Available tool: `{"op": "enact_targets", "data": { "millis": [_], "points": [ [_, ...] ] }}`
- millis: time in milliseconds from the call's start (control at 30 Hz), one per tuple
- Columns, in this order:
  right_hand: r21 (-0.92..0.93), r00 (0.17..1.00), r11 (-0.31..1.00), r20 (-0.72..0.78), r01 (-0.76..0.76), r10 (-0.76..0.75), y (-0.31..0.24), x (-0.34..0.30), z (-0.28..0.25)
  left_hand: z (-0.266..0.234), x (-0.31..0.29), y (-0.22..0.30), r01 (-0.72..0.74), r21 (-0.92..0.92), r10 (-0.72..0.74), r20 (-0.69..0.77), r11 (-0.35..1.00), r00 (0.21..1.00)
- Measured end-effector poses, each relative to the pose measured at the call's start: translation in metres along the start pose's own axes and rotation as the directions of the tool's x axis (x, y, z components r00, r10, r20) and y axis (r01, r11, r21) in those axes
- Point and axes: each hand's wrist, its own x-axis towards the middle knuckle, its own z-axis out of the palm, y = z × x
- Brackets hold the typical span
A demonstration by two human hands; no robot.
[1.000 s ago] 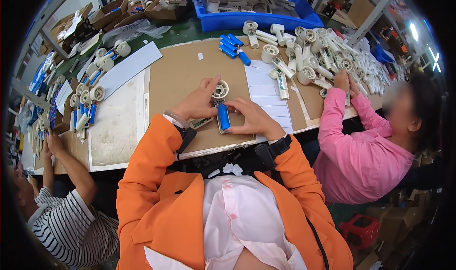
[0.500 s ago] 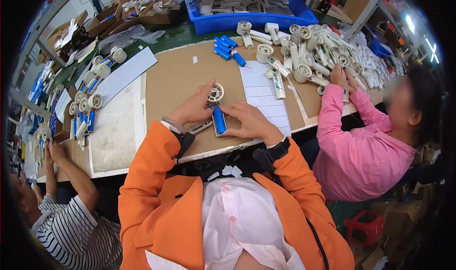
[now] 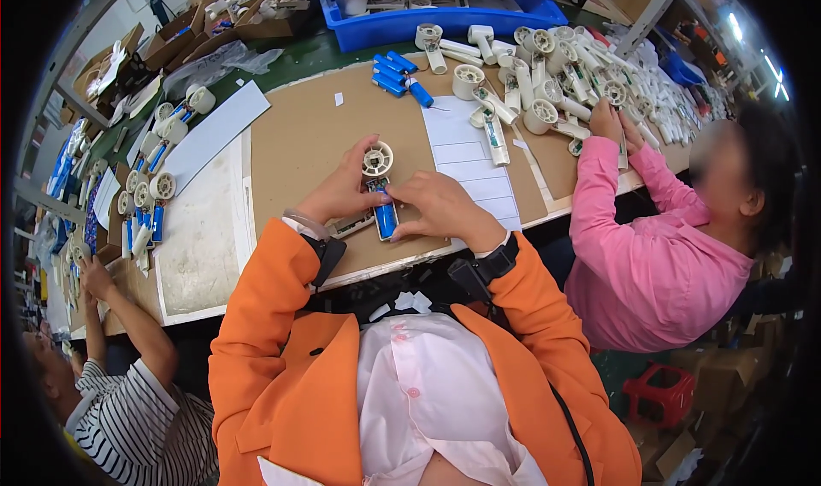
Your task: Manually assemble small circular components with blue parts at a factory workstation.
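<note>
Housing (image 3: 376, 159) in both hands, blue cell (image 3: 386, 221) in its handle

Watching remotely, I have the white housing over the brown board (image 3: 295, 161), near the table's front edge; can't tell whether it touches the board. Round spoked end points away from the wearer, handle toward. Blue cell lies lengthwise in the open handle.

Left hand (image 3: 342, 188) grips the housing: fingers along the round end, thumb at the cell's top. Right hand (image 3: 443, 204) grasps the handle from the right, index near the cell's upper end, thumb by its lower end. Another pale part (image 3: 351, 223) lies just below the left hand, partly covered.

Beyond the hands I get loose blue cells (image 3: 392, 74), a lined white sheet (image 3: 462, 165) to the right, a heap of white housings (image 3: 590, 84) farther right, and a blue bin (image 3: 445, 23) at the back. Co-worker in pink (image 3: 637, 238) sits right; striped-shirt co-worker (image 3: 158, 418) left.
</note>
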Motion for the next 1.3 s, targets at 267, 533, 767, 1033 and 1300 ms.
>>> {"op": "enact_targets", "data": {
  "millis": [267,533,767,1033,1300],
  "points": [
    [0.099,0.98,0.992,-0.191,0.078,-0.058,0.005,-0.011,0.016,0.0,0.002,-0.001,0.03,-0.039,-0.029,0.019,0.999,0.999],
    [0.425,0.872,0.869,-0.289,-0.252,0.395,-0.009,0.0,0.052,-0.009,0.002,-0.048,-0.1,0.049,0.099,0.024,0.994,0.995],
    [0.368,0.815,0.891,-0.408,-0.266,0.412,-0.005,-0.013,0.051,0.009,0.002,-0.002,-0.04,-0.056,0.038,-0.03,0.998,0.999],
    [0.332,0.82,0.919,-0.45,-0.215,0.354,-0.008,-0.011,0.048,0.008,0.005,0.001,0.05,-0.135,-0.049,0.009,0.99,0.999],
    [0.241,0.8,0.948,-0.516,-0.208,0.307,-0.007,-0.011,0.056,0.011,0.005,0.007,0.037,-0.158,-0.038,-0.003,0.987,0.999]
  ]
}}
